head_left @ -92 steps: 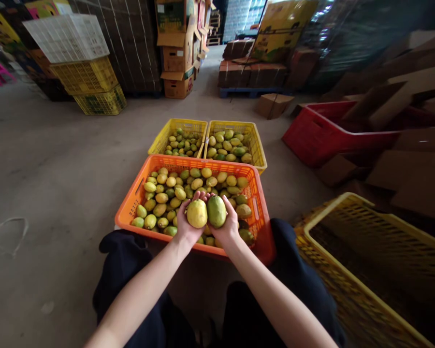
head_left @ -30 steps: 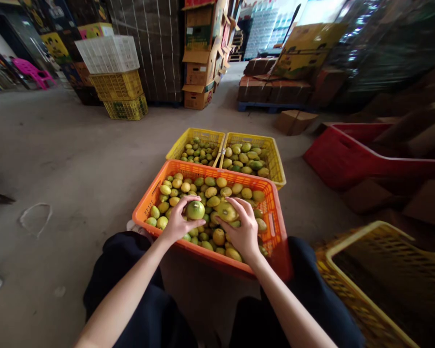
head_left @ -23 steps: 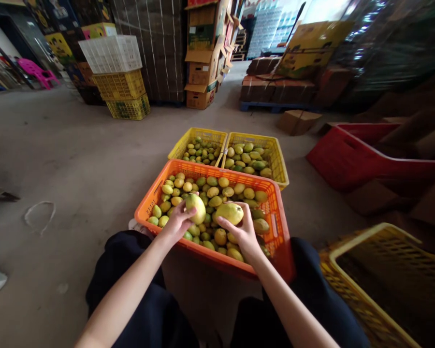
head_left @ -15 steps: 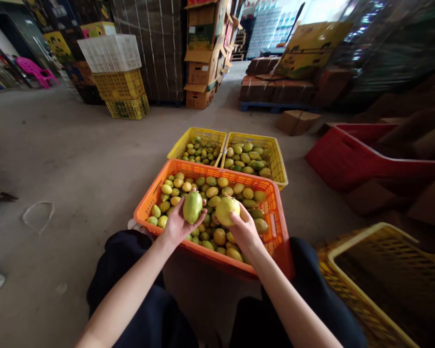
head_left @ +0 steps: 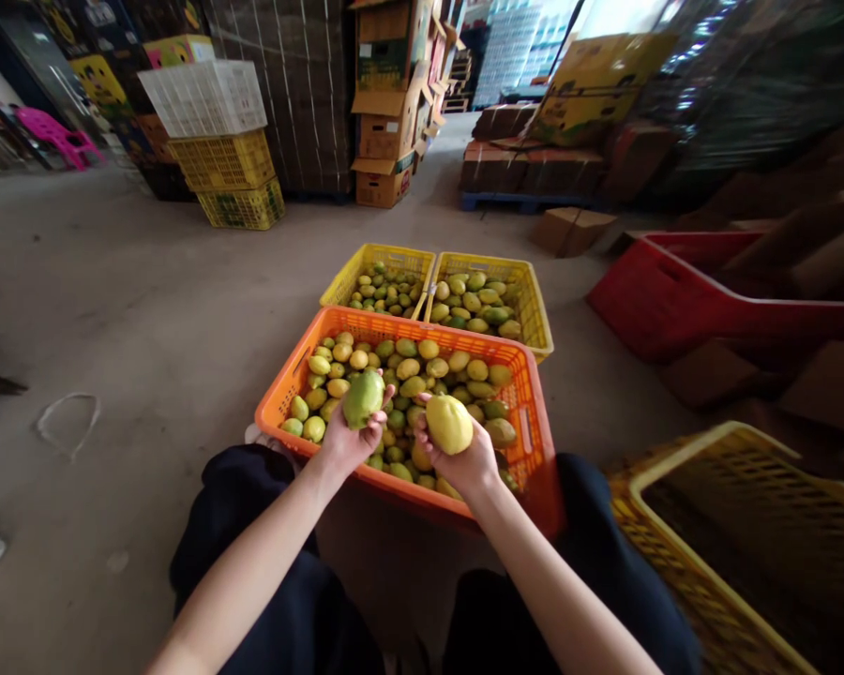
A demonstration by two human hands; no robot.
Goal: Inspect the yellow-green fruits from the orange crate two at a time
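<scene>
- Orange, slotted plastic crate (head_left: 538, 403) in front of you: it holds a loose layer of yellow and green oval fruits (head_left: 413, 386).
- Over its middle, your left hand (head_left: 344, 445) holds a smooth green oval fruit (head_left: 364, 399), fingers curled around it.
- Further right over the same crate, your right hand (head_left: 473, 459) cradles a plump pale-yellow fruit (head_left: 449, 424) palm-up, fingers bent along its side.
- Directly behind the crate, a yellow plastic basket on the left (head_left: 341, 279) and another on the right (head_left: 538, 314) hold similar fruit.
- Your grip looks light; a smooth skin and a tipped palm could let either fruit roll off and bruise those below.
- Bringing your hands together carelessly could knock the two fruits against each other.
- Swinging wide past the crate's rim could drop one onto the hard floor (head_left: 175, 328).
</scene>
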